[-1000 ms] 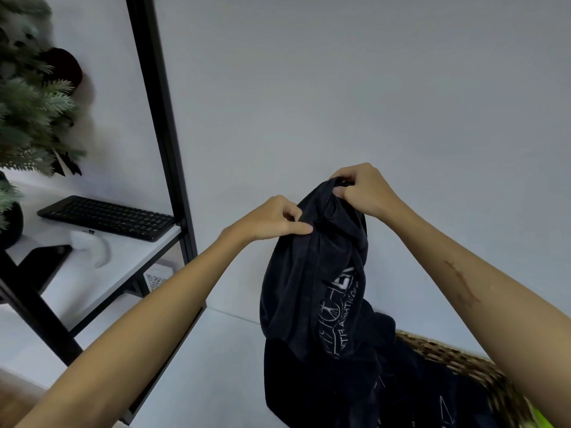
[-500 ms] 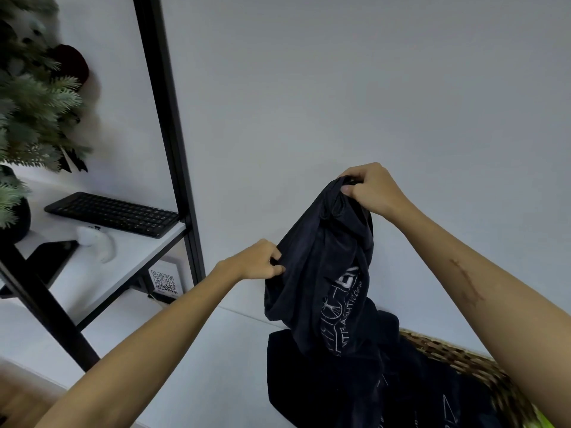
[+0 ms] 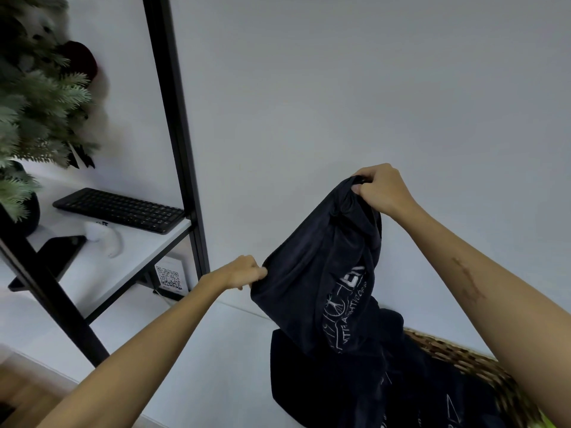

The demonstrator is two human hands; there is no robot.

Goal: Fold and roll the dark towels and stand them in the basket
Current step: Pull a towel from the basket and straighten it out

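Plain white wall (image 3: 340,88) fills background. Black shelf frame (image 3: 173,118) at 10 o'clock, white shelf (image 3: 136,257) carrying keyboard (image 3: 120,210), mouse (image 3: 105,239), plant (image 3: 34,97). Dark towel (image 3: 321,273) with white print hangs at 5 o'clock above wicker basket (image 3: 482,369), more dark cloth heaped there. Right hand (image 3: 381,189) fingers curled tight round towel top. Left hand (image 3: 244,271) pinches left edge, lower down. QR label (image 3: 168,278) under shelf.
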